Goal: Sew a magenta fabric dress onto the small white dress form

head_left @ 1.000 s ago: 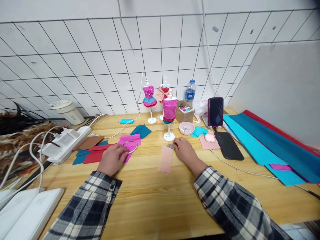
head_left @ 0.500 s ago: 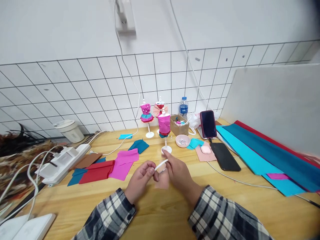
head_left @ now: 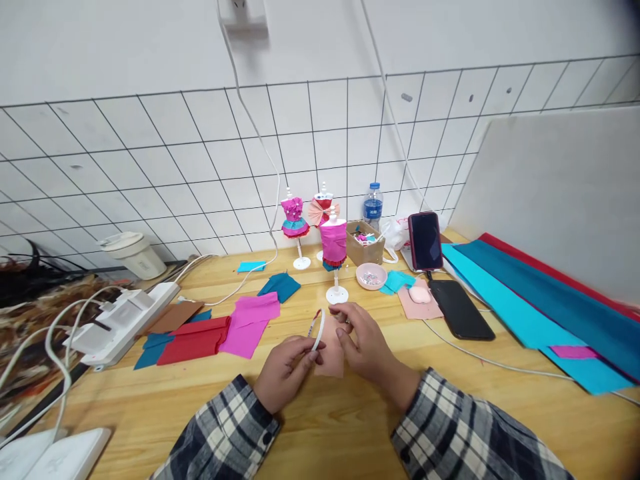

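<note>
My left hand [head_left: 287,370] is closed on a narrow white roll of tape [head_left: 319,331], pinched at its lower edge between thumb and fingers. The roll stands on edge, and printed marks show on its inner side. My right hand [head_left: 367,343] is just right of the roll, apart from it, with fingers bent and thumb and forefinger parted. Under and between the hands lies a peach paper piece [head_left: 330,365]. Beyond them stands a small dress form [head_left: 333,243] wrapped in magenta crepe paper, with red and teal ruffles below.
Two dressed forms [head_left: 295,220] stand behind, near a cardboard box [head_left: 366,252], pink bowl [head_left: 371,276] and water bottle [head_left: 373,207]. Red crepe paper [head_left: 195,341] and magenta crepe paper [head_left: 247,330] lie left. A black phone [head_left: 461,310], cable and long teal sheets are right; a power strip [head_left: 127,323] is left.
My right hand has let go of the roll and moved slightly right. The roll, now held by my left hand alone, has turned more upright. The camera view has tipped slightly downward.
</note>
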Available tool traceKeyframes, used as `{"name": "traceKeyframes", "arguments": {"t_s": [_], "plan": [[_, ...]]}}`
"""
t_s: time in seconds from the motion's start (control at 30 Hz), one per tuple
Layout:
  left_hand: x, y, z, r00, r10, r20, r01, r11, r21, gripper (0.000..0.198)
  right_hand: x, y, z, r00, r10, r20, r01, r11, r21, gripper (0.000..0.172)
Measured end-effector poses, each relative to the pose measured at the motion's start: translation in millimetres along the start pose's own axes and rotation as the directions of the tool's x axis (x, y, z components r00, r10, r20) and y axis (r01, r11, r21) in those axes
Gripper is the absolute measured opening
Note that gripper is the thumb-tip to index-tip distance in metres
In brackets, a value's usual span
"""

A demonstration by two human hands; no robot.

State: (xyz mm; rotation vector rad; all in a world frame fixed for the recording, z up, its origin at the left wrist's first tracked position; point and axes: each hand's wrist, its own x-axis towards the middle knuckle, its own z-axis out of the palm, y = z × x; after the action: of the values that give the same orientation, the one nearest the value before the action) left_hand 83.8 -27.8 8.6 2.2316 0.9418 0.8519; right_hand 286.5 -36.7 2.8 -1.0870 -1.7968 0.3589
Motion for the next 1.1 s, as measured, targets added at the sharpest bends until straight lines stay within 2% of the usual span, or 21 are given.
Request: {"name": "traceKeyframes", "arguments": {"t_s": [0.07,0.2,0.37,0.63,0.8,1.1], "plan": [[0,0,0.0,0.999,0.039,0.007,-0.04,0.996,0.086,0.022,-2,-5,0,1.0,-0.01,0.02,0.01,1.0,0.002,0.027],[0,2,1.9,0.995,0.099,0.027,-0.102,0.976,0.192,0.022,-4,-14,5,1.0,-0.004,0.022,0.005,1.0,-0.02,0.03],[-1,2,3.0,0.994,0.107,0.008,-0.105,0.964,0.243,0.021,-6,-18,8,0.997,0.071,-0.027,-0.072,0.997,-0.029,0.028],[-4,-1,5.5,0.994,0.104,-0.026,-0.09,0.938,0.335,0.027,-5,-20,6,1.0,-0.026,0.014,0.027,0.998,-0.06,0.019],[-5,-1,6.4,0.997,0.074,-0.032,-0.062,0.954,0.294,0.026,-5,-21,6,0.997,-0.042,0.059,0.045,0.997,-0.056,0.017],[-3,2,7.7,1.0,0.005,-0.008,-0.002,0.972,0.236,0.025,-4,-17,9,0.985,0.06,0.164,-0.047,0.996,-0.082,0.007]]}}
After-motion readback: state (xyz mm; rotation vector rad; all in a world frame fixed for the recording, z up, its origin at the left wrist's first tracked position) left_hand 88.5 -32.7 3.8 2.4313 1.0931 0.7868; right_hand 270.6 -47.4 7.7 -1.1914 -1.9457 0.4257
